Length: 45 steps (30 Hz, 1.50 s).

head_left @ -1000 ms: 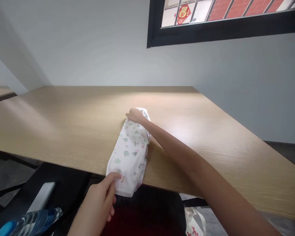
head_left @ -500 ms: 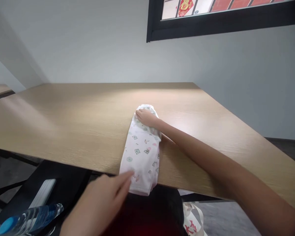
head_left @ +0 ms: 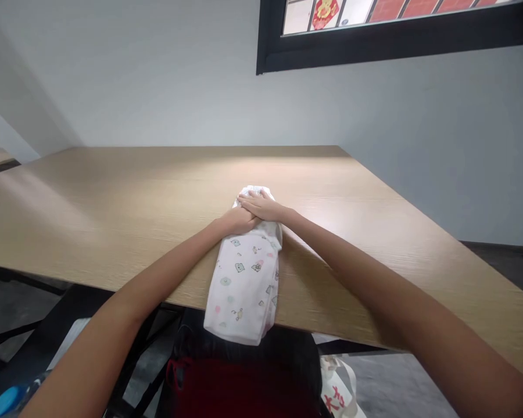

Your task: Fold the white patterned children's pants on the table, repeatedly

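Folded white pants (head_left: 244,278) with small green and pink animal prints lie lengthwise on the wooden table (head_left: 157,197), gathered waist end pointing away from me. Their lower end hangs over the table's near edge. My right hand (head_left: 265,206) lies flat near the waist end, fingers stretched to the left. Against it, from the left, my left hand (head_left: 239,220) rests on the same spot of the cloth. The two hands overlap, and my left fingers are partly hidden beneath the right ones.
A grey-white wall (head_left: 178,75) with a dark window frame (head_left: 353,52) rises behind the table. At lower left, a blue-capped bottle (head_left: 9,400) is on a black chair (head_left: 30,348). A white bag (head_left: 337,392) with red characters hangs below the table edge.
My left hand has moved from the pants' near end up to the waist end, meeting my right hand. My right hand has stayed in place on the cloth.
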{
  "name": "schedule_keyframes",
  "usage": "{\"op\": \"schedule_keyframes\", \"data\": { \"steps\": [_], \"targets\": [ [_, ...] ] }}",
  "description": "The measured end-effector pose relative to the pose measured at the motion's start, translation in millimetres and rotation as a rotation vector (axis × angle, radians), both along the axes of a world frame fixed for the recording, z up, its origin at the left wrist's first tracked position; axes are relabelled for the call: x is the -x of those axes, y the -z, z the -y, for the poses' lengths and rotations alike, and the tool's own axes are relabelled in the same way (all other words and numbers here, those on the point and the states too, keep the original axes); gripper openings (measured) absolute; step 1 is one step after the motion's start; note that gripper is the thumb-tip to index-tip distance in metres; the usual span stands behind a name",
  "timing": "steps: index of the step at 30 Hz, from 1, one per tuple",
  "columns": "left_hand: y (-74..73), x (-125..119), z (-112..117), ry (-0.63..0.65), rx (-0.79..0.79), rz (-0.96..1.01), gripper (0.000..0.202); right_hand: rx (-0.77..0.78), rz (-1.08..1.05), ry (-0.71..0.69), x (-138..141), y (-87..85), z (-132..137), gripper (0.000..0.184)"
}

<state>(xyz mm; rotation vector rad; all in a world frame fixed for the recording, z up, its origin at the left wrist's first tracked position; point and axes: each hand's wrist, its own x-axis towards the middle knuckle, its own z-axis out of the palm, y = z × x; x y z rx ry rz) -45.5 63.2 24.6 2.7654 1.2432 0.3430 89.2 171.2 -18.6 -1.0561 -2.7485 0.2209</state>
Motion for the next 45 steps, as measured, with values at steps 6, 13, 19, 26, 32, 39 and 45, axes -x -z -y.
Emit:
{"op": "schedule_keyframes", "data": {
  "steps": [6, 13, 19, 26, 32, 39, 45],
  "targets": [
    [25.5, 8, 13, 0.196, 0.116, -0.09, 0.045, -0.189, 0.189, 0.009, 4, 24.7, -44, 0.047],
    [32.9, 42, 100, 0.307, 0.223, -0.084, 0.047, -0.227, 0.161, 0.098, 16, 28.5, -67, 0.049],
    [30.4, 51, 130, 0.252, 0.198, -0.015, 0.046, -0.239, 0.145, 0.115, 15, 26.5, -68, 0.045],
    [53.8, 56, 143, 0.207, 0.011, 0.003, 0.055, -0.284, 0.187, 0.087, 14, 26.5, -67, 0.044],
    [82.0, 49, 145, 0.136, -0.308, 0.13, 0.049, -0.223, 0.121, 0.087, 12, 25.3, -68, 0.044],
    [84.8, 39, 147, 0.079, -0.457, 0.237, 0.038, -0.17, 0.061, 0.14, 15, 29.1, -74, 0.05],
    [94.9, 33, 147, 0.031, -0.513, 0.245, 0.037, -0.199, 0.095, 0.124, 14, 31.4, -76, 0.049]
  ]
}}
